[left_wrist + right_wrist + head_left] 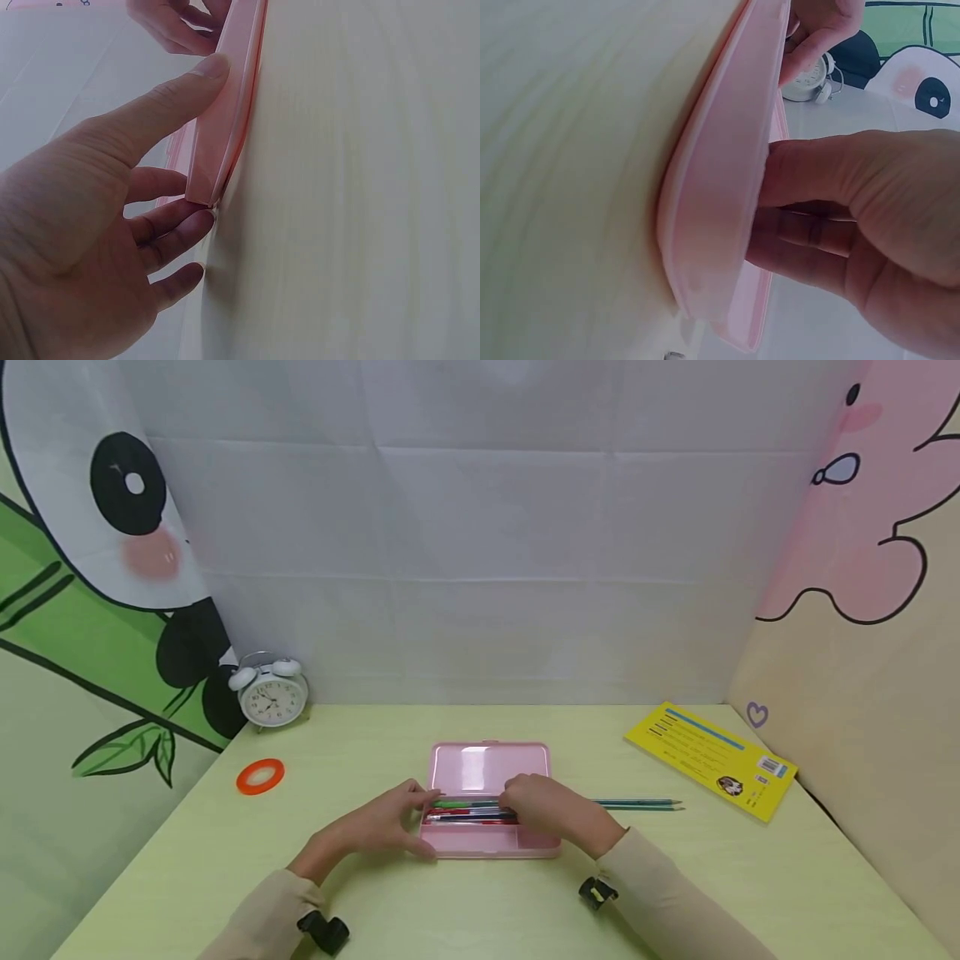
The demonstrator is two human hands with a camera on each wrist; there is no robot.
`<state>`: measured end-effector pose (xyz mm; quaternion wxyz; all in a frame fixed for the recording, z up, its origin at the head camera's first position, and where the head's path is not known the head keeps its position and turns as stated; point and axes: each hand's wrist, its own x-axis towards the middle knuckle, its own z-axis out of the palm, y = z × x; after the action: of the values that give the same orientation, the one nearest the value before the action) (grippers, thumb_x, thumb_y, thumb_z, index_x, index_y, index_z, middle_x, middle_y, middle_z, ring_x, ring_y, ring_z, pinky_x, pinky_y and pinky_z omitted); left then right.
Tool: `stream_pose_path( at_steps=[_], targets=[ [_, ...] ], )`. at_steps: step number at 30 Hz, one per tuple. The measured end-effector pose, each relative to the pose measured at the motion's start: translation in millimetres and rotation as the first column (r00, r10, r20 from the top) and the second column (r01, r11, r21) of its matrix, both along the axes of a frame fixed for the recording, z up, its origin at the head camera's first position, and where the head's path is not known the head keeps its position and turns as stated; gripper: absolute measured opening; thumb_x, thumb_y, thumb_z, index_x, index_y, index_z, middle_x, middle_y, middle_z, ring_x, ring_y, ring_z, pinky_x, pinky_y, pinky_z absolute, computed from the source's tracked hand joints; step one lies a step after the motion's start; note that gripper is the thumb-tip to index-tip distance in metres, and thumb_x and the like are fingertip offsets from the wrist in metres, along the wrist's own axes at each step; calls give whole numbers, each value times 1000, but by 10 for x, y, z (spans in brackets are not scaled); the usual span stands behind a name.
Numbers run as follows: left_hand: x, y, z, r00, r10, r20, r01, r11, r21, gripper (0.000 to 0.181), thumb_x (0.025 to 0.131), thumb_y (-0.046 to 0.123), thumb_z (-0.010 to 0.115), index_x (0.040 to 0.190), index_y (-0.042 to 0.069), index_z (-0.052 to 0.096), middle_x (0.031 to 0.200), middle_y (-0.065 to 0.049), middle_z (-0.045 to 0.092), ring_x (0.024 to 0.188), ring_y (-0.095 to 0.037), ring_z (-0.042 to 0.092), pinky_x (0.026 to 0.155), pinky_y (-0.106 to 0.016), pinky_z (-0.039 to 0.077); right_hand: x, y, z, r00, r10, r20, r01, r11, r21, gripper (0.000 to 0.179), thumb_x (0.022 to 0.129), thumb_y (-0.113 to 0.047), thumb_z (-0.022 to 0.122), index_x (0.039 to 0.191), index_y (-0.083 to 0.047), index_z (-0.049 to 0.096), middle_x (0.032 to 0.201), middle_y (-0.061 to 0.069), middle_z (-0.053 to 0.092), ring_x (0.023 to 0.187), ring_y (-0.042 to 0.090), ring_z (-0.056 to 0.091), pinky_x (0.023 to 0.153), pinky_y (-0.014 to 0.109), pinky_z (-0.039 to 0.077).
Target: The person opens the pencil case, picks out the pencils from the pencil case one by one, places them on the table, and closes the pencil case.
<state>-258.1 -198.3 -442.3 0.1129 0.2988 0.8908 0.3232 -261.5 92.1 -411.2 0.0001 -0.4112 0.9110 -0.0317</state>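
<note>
An opened pink pencil case (480, 839) lies on the table with its lid (461, 768) tipped back. Several pens (468, 816), some red, one green and some dark, lie lengthwise inside. My left hand (382, 818) grips the case's left end. In the left wrist view its thumb (169, 97) presses the front wall and the fingers bend round the corner. My right hand (555, 806) reaches in over the right ends of the pens, fingers curled. From the right wrist view, the case wall (720, 172) hides those fingertips, so whether they pinch a pen cannot be told.
Two green pencils (645, 804) stick out to the right, partly behind my right hand. A yellow booklet (712, 760) lies at the back right. On the left are an orange tape roll (242, 781) and a white alarm clock (273, 700) by the back wall.
</note>
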Motion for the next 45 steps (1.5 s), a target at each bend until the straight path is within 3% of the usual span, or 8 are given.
stream_pose_path(
  at_steps=[10,19,26,34,45],
  targets=[
    [24,0,14,1000,-1,-7,1,1000,-5,91,74,39,89,146,1,49,110,-4,48,103,-23,45,88,-39,40,-9,16,0,999,7,-33,-7,1000,4,13,91,0,67,84,-9,72,73,-5,55,66,10,46,65,22,43],
    [1,-2,11,1000,15,13,-15,1000,-14,92,73,43,89,147,5,49,109,-2,47,103,-21,44,85,-37,39,-41,80,78,999,-29,26,31,999,-45,14,91,2,67,90,-8,77,75,-4,58,68,10,49,66,22,47],
    [-18,-8,-22,1000,11,17,-11,1000,-9,92,73,42,89,147,4,49,109,-2,47,103,-21,44,85,-37,39,-48,77,76,999,-1,33,3,998,-60,17,91,4,64,82,-7,73,70,-6,55,64,10,46,63,22,43],
    [-16,-8,-29,1000,10,19,-10,1000,-11,92,73,43,89,147,5,49,110,-2,46,103,-21,44,86,-38,40,-65,138,62,991,-12,135,23,997,-76,13,91,2,66,85,-8,73,73,-7,56,66,10,49,64,21,45],
    [-9,5,-13,999,16,28,-15,1000,-13,92,73,42,89,148,5,49,111,-4,46,103,-21,44,87,-38,39,-65,143,82,988,-9,151,17,998,-53,16,88,6,68,90,-8,75,80,-3,60,72,12,51,70,22,46]
  ],
)
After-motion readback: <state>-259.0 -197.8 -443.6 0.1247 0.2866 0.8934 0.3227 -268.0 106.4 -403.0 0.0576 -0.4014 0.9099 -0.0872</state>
